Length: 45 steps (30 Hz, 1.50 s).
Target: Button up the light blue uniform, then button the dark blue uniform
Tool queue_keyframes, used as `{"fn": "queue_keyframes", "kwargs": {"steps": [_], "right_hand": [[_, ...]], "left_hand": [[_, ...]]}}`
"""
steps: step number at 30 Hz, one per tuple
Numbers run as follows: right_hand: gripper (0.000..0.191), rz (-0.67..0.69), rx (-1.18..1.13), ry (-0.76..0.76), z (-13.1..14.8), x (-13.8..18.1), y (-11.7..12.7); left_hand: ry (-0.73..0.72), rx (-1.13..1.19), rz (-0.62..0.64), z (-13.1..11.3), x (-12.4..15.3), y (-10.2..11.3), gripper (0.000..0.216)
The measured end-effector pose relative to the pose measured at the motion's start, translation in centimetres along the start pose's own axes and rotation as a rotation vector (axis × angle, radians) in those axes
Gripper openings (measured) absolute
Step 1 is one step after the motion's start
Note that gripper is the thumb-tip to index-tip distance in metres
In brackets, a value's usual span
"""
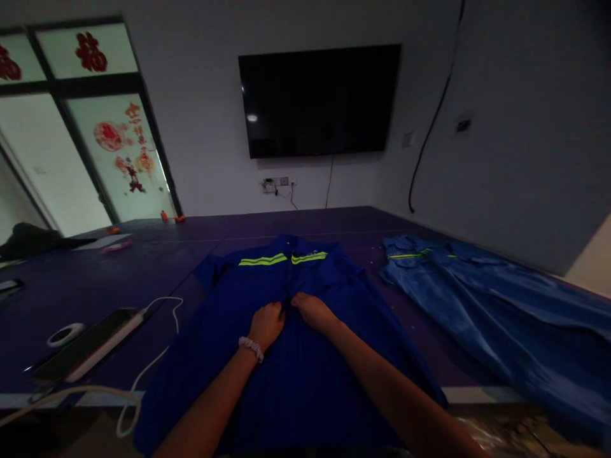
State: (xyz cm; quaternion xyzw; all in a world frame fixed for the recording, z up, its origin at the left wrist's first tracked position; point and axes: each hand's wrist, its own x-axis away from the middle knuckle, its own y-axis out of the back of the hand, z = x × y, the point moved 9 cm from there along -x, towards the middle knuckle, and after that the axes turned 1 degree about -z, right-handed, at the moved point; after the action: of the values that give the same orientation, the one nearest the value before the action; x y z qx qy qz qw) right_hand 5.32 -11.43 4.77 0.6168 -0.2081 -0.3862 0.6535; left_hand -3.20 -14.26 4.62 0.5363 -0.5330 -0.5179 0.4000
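A dark blue work jacket (pixel 329 356) with yellow-green reflective strips across the chest is spread flat, collar away from me, its lower part reaching past the table's near edge. My left hand (pixel 267 324), with a scrunchie (pixel 251 347) on the wrist, is closed on the jacket's front opening just below the chest. Right beside it, my right hand (pixel 311 310) pinches the other side of the same front edge. The fingertips of both hands nearly meet at the middle line. Any small fastener between them is too dark to make out.
A lighter blue garment (pixel 458 299) with a yellow-green strip lies at the right, hanging over the edge. To the left are a long device (pixel 95 346) with a white cable (pixel 155 362) and a white ring-shaped thing (pixel 65 334). A television (pixel 319 102) hangs on the wall.
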Motion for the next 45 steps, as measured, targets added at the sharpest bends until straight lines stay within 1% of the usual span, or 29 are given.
{"fn": "queue_keyframes", "kwargs": {"steps": [3, 5, 7, 8, 10, 12, 14, 17, 22, 24, 26, 28, 31, 35, 38, 41, 43, 45], "right_hand": [[0.029, -0.052, -0.03, -0.064, 0.2, 0.6, 0.9], [0.029, -0.111, -0.076, -0.108, 0.8, 1.4, 1.7], [0.027, -0.172, -0.193, -0.158, 1.6, 2.7, 2.3], [0.025, -0.18, -0.27, -0.181, 2.0, 3.4, 2.3], [0.02, -0.113, -0.386, -0.207, 3.4, 4.7, 1.5], [0.017, -0.012, -0.403, -0.214, 5.0, 5.9, 0.3], [0.016, 0.027, -0.362, -0.234, 6.1, 6.9, -0.3], [0.018, 0.007, -0.306, -0.295, 7.0, 7.8, -0.6], [0.016, -0.035, -0.307, -0.443, 6.8, 8.2, -0.7], [0.016, -0.026, -0.291, -0.463, 6.7, 8.1, -0.7], [0.016, -0.007, -0.279, -0.45, 6.8, 7.9, -0.6], [0.018, 0.02, -0.258, -0.424, 6.9, 7.7, -0.6], [0.022, 0.071, -0.182, -0.384, 7.2, 7.5, -0.5], [0.022, 0.097, -0.166, -0.336, 7.7, 7.5, -0.2], [0.02, 0.083, -0.197, -0.385, 7.2, 7.8, 0.1], [0.021, 0.06, -0.204, -0.449, 6.6, 8.2, 0.2], [0.02, 0.048, -0.213, -0.473, 6.3, 8.3, 0.0], [0.02, 0.038, -0.23, -0.49, 6.2, 8.3, -0.3]], "left_hand": [[0.028, 0.088, 0.005, 0.2, 1.7, 0.6, 0.029], [0.063, 0.2, 0.046, 0.6, 3.2, 0.5, 0.03], [0.094, 0.313, 0.112, 1.1, 4.8, 0.2, 0.027], [0.108, 0.35, 0.136, 1.3, 5.5, 0.0, 0.025], [0.139, 0.397, 0.129, 1.9, 6.5, 0.1, 0.021], [0.163, 0.422, 0.078, 2.3, 7.1, 0.4, 0.018], [0.155, 0.451, 0.057, 2.3, 7.3, 0.5, 0.013], [0.128, 0.505, 0.086, 2.1, 7.1, -0.1, 0.015], [0.165, 0.621, 0.103, 2.4, 7.0, -1.6, 0.021], [0.179, 0.689, 0.107, 2.4, 7.1, -2.1, 0.024], [0.177, 0.739, 0.106, 2.4, 7.3, -2.3, 0.026], [0.147, 0.733, 0.097, 2.2, 7.4, -2.0, 0.025], [0.093, 0.646, 0.091, 1.8, 7.3, -1.4, 0.021], [0.105, 0.604, 0.136, 1.9, 7.1, -1.3, 0.02], [0.11, 0.627, 0.142, 1.9, 7.2, -1.3, 0.023], [0.099, 0.628, 0.086, 1.7, 7.3, -1.0, 0.025], [0.076, 0.615, 0.039, 1.4, 7.5, -0.5, 0.022], [0.043, 0.589, 0.025, 1.0, 7.9, -0.2, 0.019]]}}
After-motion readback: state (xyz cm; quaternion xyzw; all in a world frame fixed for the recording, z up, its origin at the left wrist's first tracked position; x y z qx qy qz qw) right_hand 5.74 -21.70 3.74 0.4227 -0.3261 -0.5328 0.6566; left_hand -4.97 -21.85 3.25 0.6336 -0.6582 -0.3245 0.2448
